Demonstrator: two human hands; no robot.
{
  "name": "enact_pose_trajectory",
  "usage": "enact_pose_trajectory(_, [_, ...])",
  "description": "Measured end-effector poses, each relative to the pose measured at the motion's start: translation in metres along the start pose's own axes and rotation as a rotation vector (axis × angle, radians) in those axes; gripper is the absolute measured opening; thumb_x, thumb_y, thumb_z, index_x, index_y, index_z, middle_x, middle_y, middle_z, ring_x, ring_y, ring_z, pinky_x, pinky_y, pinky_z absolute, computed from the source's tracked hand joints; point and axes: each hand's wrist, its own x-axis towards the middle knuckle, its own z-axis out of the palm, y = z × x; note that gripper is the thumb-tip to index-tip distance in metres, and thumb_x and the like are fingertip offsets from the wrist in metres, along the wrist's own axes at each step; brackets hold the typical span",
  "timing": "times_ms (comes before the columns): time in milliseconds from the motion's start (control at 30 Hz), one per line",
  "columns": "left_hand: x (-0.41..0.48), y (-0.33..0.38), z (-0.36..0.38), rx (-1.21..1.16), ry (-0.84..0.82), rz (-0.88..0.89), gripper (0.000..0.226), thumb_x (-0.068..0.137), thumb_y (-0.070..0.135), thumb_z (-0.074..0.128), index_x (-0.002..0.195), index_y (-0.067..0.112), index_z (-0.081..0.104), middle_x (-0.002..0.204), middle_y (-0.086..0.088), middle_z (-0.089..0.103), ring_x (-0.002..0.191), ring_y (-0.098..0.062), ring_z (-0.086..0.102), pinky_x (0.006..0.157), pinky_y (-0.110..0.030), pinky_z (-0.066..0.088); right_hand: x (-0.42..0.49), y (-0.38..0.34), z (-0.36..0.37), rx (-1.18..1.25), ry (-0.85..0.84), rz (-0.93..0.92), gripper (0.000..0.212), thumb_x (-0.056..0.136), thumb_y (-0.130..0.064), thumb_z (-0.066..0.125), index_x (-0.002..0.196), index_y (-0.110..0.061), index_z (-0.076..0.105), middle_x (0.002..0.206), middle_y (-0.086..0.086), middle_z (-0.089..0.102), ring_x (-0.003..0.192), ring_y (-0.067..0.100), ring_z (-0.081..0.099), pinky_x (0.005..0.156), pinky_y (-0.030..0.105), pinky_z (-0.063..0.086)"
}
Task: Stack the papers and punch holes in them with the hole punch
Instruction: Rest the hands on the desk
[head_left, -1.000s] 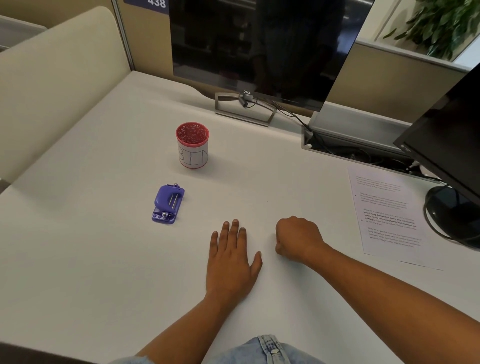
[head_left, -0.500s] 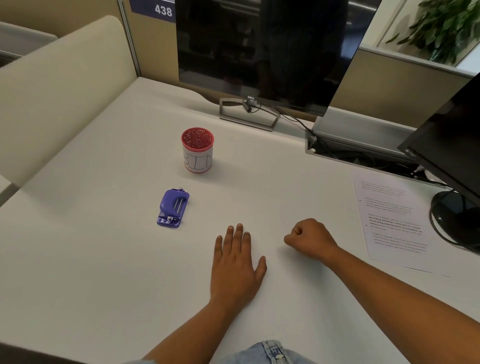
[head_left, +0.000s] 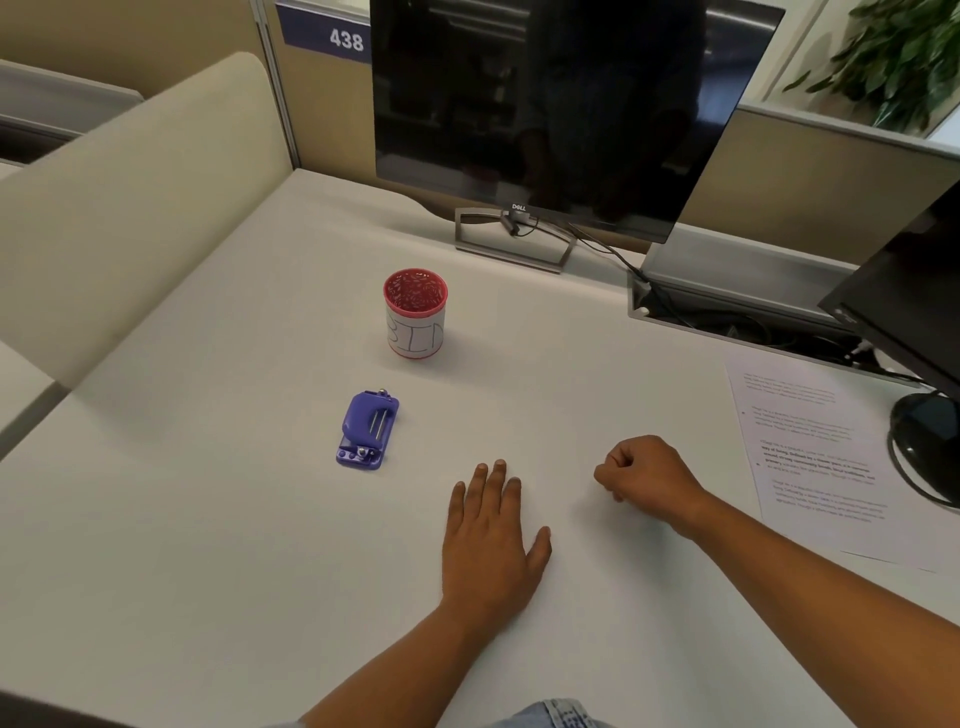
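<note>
A small purple hole punch (head_left: 367, 430) lies on the white desk (head_left: 208, 519), left of centre. Printed white papers (head_left: 815, 457) lie flat at the right side of the desk, partly under a monitor's round foot. My left hand (head_left: 491, 540) rests palm down on the desk, fingers spread a little, a short way right of the punch and holding nothing. My right hand (head_left: 647, 475) is curled into a loose fist on the desk, between my left hand and the papers, with nothing visible in it.
A red-rimmed cup (head_left: 415, 312) labelled in marker stands behind the punch. A dark monitor (head_left: 545, 104) on a metal stand (head_left: 514, 239) is at the back, a second monitor (head_left: 909, 322) at the right with its base (head_left: 930, 447), and a cable tray (head_left: 727, 306) between them. A beige partition (head_left: 130, 208) borders the left.
My right fist has slid to the right, away from my left hand and toward the papers. The view has tilted up slightly. My left hand stays flat.
</note>
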Motion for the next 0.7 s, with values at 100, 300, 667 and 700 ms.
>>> enact_pose_trajectory(100, [0.016, -0.023, -0.010, 0.038, 0.018, 0.028, 0.073, 0.091, 0.059, 0.029, 0.149, 0.014, 0.038, 0.165, -0.006, 0.021, 0.152, -0.024, 0.012, 0.123, -0.042, 0.005, 0.005, -0.012, 0.002, 0.016, 0.014, -0.023, 0.017, 0.067, -0.020, 0.064, 0.055, -0.010, 0.057, 0.055, 0.003, 0.066, 0.054, 0.014, 0.065, 0.047, 0.023, 0.047])
enact_pose_trajectory(300, [0.031, -0.033, -0.018, 0.035, -0.007, -0.004, 0.071, 0.093, 0.055, 0.029, 0.149, 0.012, 0.037, 0.163, -0.011, 0.023, 0.152, -0.028, 0.012, 0.123, -0.047, 0.009, 0.027, -0.081, 0.001, -0.073, 0.046, -0.202, 0.015, 0.071, -0.014, 0.069, 0.057, -0.015, 0.063, 0.060, -0.004, 0.067, 0.058, 0.013, 0.063, 0.056, 0.025, 0.051])
enact_pose_trajectory(667, [0.030, -0.033, -0.016, -0.009, -0.004, 0.005, 0.068, 0.095, 0.053, 0.027, 0.150, 0.013, 0.034, 0.165, -0.009, 0.016, 0.153, -0.027, 0.004, 0.118, -0.045, -0.005, 0.103, -0.251, 0.015, -0.380, 0.150, -0.576, 0.012, 0.084, -0.024, 0.066, 0.072, -0.025, 0.062, 0.075, -0.006, 0.066, 0.070, 0.014, 0.062, 0.059, 0.029, 0.051])
enact_pose_trajectory(700, [0.030, -0.034, -0.015, -0.019, 0.001, 0.000, 0.068, 0.095, 0.053, 0.027, 0.150, 0.013, 0.033, 0.166, -0.009, 0.015, 0.153, -0.026, 0.000, 0.119, -0.045, -0.006, 0.109, -0.255, 0.020, -0.424, 0.148, -0.593, 0.009, 0.086, -0.025, 0.065, 0.078, -0.024, 0.064, 0.080, -0.004, 0.068, 0.072, 0.016, 0.062, 0.061, 0.029, 0.051])
